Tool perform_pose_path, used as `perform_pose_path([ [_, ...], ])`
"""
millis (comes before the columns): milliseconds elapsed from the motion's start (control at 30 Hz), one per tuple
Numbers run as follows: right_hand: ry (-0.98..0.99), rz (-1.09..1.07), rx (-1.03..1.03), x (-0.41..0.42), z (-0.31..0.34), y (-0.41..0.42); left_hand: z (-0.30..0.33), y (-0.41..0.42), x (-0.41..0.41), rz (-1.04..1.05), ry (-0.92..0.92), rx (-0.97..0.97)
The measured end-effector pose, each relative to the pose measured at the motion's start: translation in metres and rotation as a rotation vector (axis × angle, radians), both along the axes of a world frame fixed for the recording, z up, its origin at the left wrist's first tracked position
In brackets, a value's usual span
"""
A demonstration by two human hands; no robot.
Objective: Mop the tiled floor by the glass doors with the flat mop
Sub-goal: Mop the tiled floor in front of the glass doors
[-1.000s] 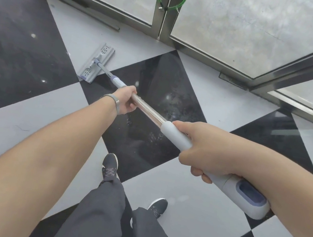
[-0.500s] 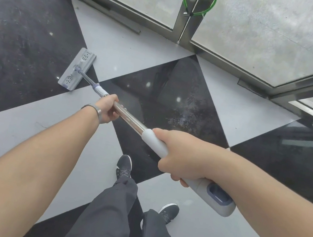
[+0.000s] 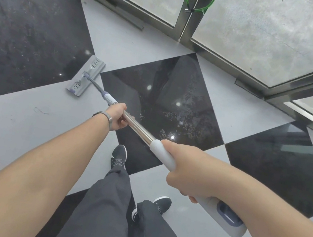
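On the tiled floor (image 3: 28, 122), flat mop (image 3: 86, 75), handle within both hands' curled fingers (image 3: 122, 122)

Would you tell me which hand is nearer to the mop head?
Left. The left hand grips the steel pole just behind the mop head; the right hand holds the white handle, farther back.

You stand on a shiny floor (image 3: 27, 128) of big black and grey squares. Little lights shine in the black ones. Ahead are glass doors (image 3: 257, 32) in metal frames (image 3: 184, 20), tied with a green cable (image 3: 211, 2). Grey concrete lies outside.
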State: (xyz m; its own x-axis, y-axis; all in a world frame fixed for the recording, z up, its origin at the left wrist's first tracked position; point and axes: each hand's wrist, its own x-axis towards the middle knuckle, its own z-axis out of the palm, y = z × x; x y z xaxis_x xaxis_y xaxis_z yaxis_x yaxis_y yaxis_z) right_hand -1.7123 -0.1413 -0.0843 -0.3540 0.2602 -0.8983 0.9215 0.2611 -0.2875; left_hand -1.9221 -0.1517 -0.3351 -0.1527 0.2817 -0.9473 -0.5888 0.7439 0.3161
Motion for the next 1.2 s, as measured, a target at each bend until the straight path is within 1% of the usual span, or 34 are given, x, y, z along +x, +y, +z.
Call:
perform_pose_path([
  [200, -0.034, -0.015, 0.034, 0.076, 0.009, -0.039, -0.008, -0.023, 0.075, -0.133, -0.016, -0.029],
  [433, -0.079, -0.064, 0.072, 0.164, 0.020, -0.078, -0.011, -0.042, 0.167, -0.198, -0.042, -0.014],
  [633, -0.144, -0.131, 0.072, 0.240, 0.046, -0.102, 0.005, -0.054, 0.259, -0.269, -0.111, 0.042],
  [767, -0.192, -0.147, 0.080, 0.284, 0.062, -0.114, 0.023, -0.058, 0.315, -0.279, -0.154, 0.069],
  [933, -0.248, -0.137, 0.097, 0.318, 0.083, -0.124, 0.043, -0.064, 0.363, -0.317, -0.179, 0.069],
  [1200, -0.346, -0.109, 0.144, 0.352, 0.106, -0.132, 0.061, -0.067, 0.414, -0.375, -0.249, 0.032],
])
